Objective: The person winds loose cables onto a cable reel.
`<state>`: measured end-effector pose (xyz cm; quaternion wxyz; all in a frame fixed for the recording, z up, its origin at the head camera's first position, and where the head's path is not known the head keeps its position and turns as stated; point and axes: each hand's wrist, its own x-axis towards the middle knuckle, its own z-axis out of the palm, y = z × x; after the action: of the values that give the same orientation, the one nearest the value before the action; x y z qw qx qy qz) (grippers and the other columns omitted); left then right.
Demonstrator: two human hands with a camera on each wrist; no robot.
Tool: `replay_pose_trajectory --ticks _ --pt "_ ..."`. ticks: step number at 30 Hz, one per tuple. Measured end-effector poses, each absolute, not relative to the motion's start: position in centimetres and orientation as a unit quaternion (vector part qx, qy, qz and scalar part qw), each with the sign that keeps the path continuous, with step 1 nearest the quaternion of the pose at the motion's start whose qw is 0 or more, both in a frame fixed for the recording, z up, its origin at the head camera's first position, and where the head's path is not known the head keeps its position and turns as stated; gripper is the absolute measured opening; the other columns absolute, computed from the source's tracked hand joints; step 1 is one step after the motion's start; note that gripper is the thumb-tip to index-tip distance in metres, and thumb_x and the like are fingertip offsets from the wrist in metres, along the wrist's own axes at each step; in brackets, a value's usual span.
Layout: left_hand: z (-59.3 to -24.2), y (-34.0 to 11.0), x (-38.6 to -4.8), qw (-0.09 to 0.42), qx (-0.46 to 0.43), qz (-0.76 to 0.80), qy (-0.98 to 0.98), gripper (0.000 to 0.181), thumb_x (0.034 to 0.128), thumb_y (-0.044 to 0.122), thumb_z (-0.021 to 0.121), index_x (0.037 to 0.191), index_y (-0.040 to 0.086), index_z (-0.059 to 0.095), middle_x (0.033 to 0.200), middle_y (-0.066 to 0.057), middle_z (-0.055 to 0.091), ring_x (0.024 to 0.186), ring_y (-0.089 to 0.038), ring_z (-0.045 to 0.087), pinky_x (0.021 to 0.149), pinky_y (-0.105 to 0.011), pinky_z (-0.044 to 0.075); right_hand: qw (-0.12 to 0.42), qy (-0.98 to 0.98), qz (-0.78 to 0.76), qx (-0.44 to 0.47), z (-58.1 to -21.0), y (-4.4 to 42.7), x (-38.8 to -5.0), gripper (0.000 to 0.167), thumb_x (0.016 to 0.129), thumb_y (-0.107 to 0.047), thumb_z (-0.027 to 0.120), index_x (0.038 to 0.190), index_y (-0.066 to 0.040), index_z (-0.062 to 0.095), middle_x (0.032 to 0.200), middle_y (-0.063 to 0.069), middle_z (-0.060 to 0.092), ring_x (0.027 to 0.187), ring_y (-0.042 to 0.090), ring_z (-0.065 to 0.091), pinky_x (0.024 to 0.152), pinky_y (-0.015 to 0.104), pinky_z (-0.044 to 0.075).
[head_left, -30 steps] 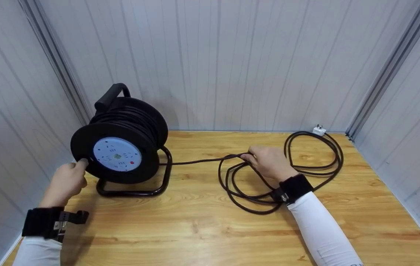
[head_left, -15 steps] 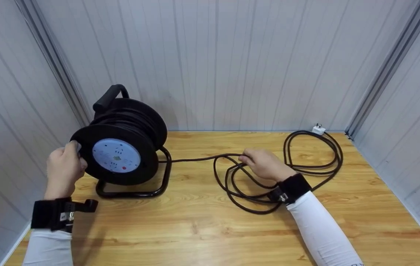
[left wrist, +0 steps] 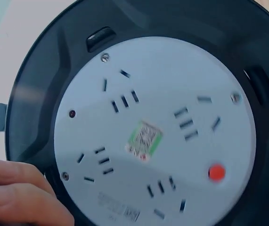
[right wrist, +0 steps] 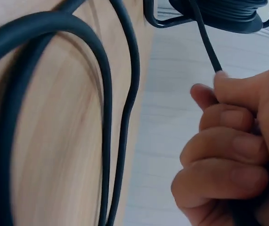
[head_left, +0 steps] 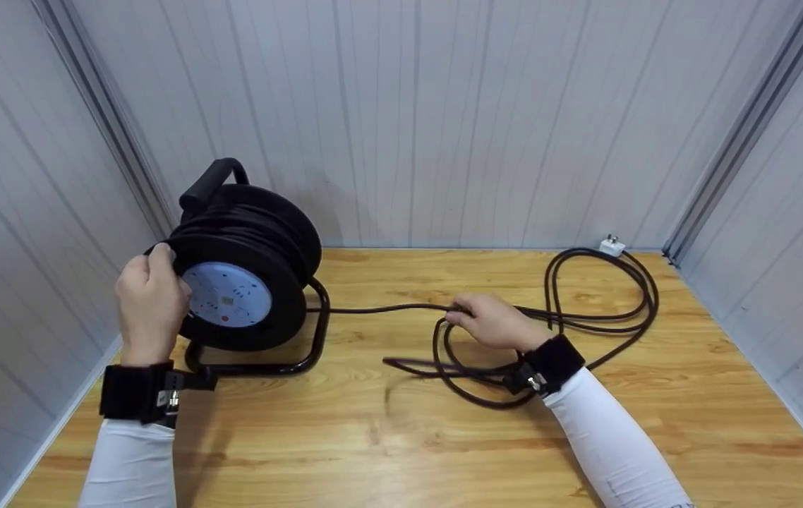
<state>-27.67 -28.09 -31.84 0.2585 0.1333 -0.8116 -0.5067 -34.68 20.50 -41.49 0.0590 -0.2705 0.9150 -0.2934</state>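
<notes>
A black cable reel (head_left: 246,233) stands on a tubular frame at the left of the table, with a pale round socket panel (head_left: 230,294) on its near face. My left hand (head_left: 152,303) grips the reel at the left edge of this face, its fingers curled; the exact part held is hidden. In the left wrist view the curled fingers (left wrist: 21,193) show beside the panel. My right hand (head_left: 497,321) holds the black cable (head_left: 380,309), which runs nearly straight to the reel. The right wrist view shows the fingers wrapped round the cable.
Loose cable loops (head_left: 479,402) lie under and around the right hand. More loops lie at the back right, where the cable ends in a white plug (head_left: 612,245) by the wall. Panel walls (head_left: 408,127) enclose the wooden table (head_left: 345,437) at the back and sides.
My left hand has moved up and right along the reel's edge, and the panel has turned clockwise. My right hand has shifted slightly left and down; a cable loop beside it now reaches further left.
</notes>
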Motion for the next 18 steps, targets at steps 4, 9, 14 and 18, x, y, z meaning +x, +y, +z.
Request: replay_pose_trajectory --ticks 4,9,14,18 --pt "-31.8 -27.6 -27.9 0.272 0.121 -0.504 -0.811 0.053 0.1152 0.051 0.039 0.086 0.008 0.048 0.063 0.004 0.061 0.058 -0.019 0.056 0.059 -0.034 0.04 0.086 0.918 -0.282 -0.265 -41.2 20.4 -34.7 0.02 0.118 -0.026 0.058 0.113 -0.01 0.069 0.095 0.008 0.067 0.072 0.015 0.052 0.069 0.037 0.044" --pt "-32.0 -27.0 -28.1 0.293 0.104 -0.491 -0.813 0.054 0.1153 0.051 0.04 0.084 0.007 0.047 0.063 0.002 0.058 0.059 -0.021 0.052 0.061 -0.035 0.037 0.107 0.927 -0.274 -0.233 -40.9 21.0 -34.8 0.022 0.118 -0.023 0.058 0.114 -0.004 0.071 0.095 0.009 0.066 0.075 0.02 0.056 0.07 0.04 0.047" --pt "-32.4 -25.7 -28.2 0.324 0.078 -0.464 -0.821 0.051 0.1162 0.049 0.039 0.086 0.009 0.049 0.066 0.0 0.059 0.063 -0.021 0.054 0.065 -0.035 0.037 0.105 0.918 -0.326 -0.202 -40.9 21.2 -34.9 0.034 0.119 -0.026 0.056 0.137 0.0 0.069 0.118 0.017 0.073 0.094 0.024 0.066 0.081 0.044 0.053" --pt "-32.7 -24.0 -28.1 0.343 0.043 -0.441 -0.829 0.047 0.1172 0.045 0.04 0.085 0.011 0.045 0.071 -0.003 0.053 0.063 -0.022 0.05 0.062 -0.035 0.035 0.128 0.891 -0.397 -0.179 -40.8 20.9 -34.7 0.037 0.119 -0.027 0.055 0.142 -0.001 0.066 0.092 0.008 0.066 0.067 0.016 0.055 0.06 0.035 0.048"
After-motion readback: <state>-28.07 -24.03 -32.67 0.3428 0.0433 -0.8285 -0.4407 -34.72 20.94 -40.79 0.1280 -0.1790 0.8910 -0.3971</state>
